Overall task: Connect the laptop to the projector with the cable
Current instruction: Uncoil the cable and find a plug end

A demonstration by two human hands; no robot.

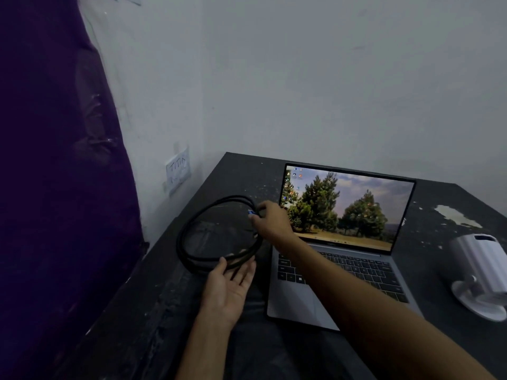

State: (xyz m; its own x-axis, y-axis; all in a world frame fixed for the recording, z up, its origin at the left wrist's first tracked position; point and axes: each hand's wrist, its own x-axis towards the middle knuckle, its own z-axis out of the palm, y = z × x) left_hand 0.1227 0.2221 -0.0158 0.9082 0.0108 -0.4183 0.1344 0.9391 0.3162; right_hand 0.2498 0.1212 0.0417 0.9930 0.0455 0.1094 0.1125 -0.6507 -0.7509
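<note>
A black cable (pixel 192 229) is coiled in loops above the dark table, left of the laptop. My left hand (pixel 229 286) lies palm up under the coil's near side, fingers spread, with the loops resting across the fingertips. My right hand (pixel 270 219) reaches across the keyboard and pinches the coil's right side, at a plug with a blue end (pixel 251 213). The grey laptop (pixel 340 242) stands open in the middle of the table, its screen lit with a picture of trees. The white projector (pixel 480 272) sits on a round base at the right edge, partly cut off.
The dark table (pixel 153 311) fills a corner between two pale walls. A purple cloth (pixel 55 187) hangs along the left side. A wall socket plate (pixel 178 170) is on the left wall above the table. A chipped pale patch (pixel 458 215) marks the table behind the projector.
</note>
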